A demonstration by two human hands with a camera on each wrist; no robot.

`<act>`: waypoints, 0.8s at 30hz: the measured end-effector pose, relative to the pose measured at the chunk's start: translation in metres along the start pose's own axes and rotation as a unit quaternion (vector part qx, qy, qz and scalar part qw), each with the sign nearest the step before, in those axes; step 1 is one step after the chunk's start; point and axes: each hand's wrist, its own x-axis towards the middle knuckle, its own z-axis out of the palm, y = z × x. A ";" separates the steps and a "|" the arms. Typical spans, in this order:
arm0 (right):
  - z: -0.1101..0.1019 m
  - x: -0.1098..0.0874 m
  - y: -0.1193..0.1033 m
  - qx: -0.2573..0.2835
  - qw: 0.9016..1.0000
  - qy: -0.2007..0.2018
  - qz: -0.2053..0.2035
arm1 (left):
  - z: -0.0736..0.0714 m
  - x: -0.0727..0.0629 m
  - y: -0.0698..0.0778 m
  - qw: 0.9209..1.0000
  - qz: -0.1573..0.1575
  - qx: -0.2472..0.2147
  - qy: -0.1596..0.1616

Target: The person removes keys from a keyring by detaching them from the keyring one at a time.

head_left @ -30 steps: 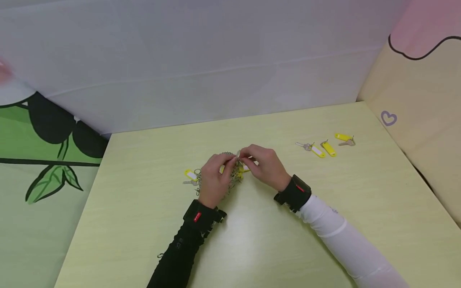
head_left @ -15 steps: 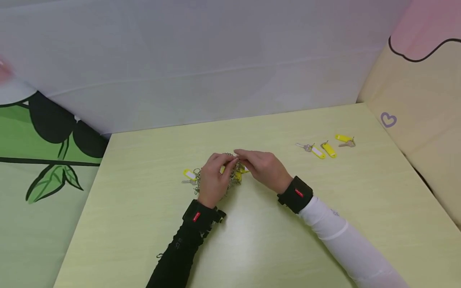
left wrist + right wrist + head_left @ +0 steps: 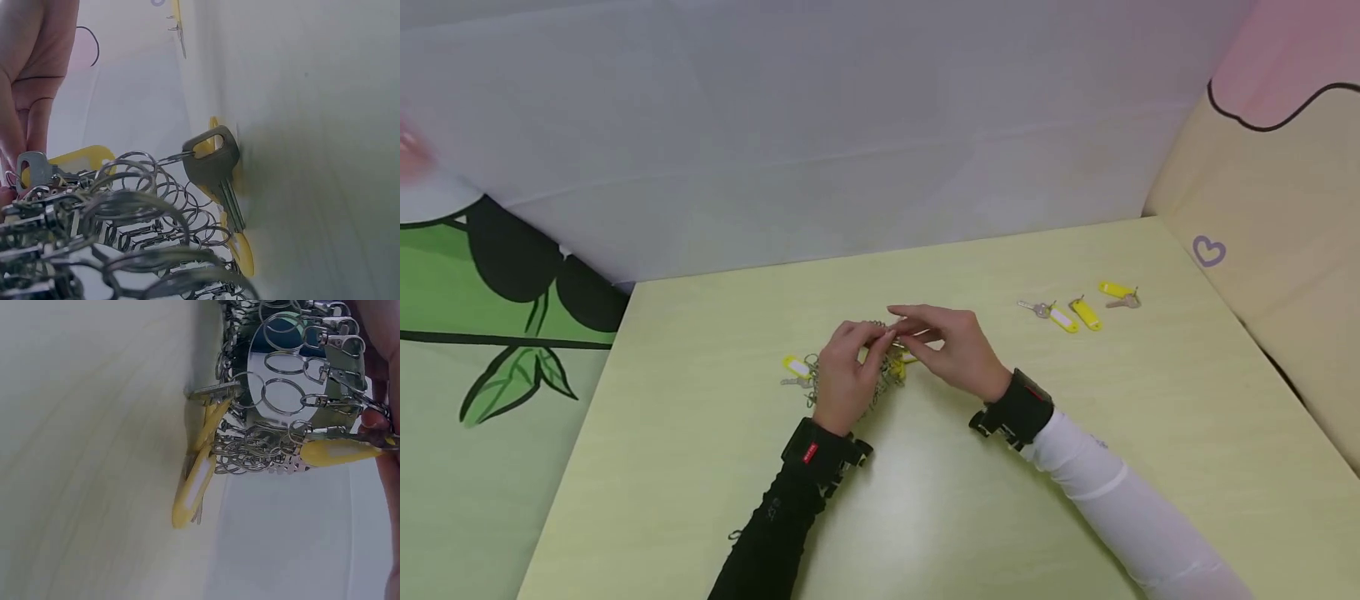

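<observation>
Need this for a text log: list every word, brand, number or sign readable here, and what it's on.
No readable words or numbers.
Left wrist strap, red label: too small to read.
Right wrist strap, red label: too small to read.
Yellow key tags, white inserts: no legible writing.
Black sleeve, pale marks: too small.
Right wall, purple heart outline: a drawn sign, not text.

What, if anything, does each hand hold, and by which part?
The left hand pinches the bunch of metal rings at its upper edge; the exact piece is hidden. Whether the right hand grips anything cannot be told.
</observation>
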 end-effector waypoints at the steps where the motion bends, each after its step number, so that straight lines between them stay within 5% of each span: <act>1: -0.001 0.000 0.001 0.019 1.000 -0.004 0.015 | 0.000 0.000 0.000 1.000 0.000 -0.001 0.000; 6: -0.002 -0.001 0.006 0.115 0.989 -0.014 0.093 | 0.000 0.001 0.001 1.000 -0.002 -0.007 -0.002; 11: -0.001 -0.002 0.010 0.175 0.977 -0.013 0.120 | 0.000 0.001 0.001 1.000 -0.001 -0.007 -0.008; 24: -0.003 -0.002 0.017 0.185 0.967 -0.048 0.168 | 0.001 -0.002 -0.001 1.000 0.017 -0.009 -0.009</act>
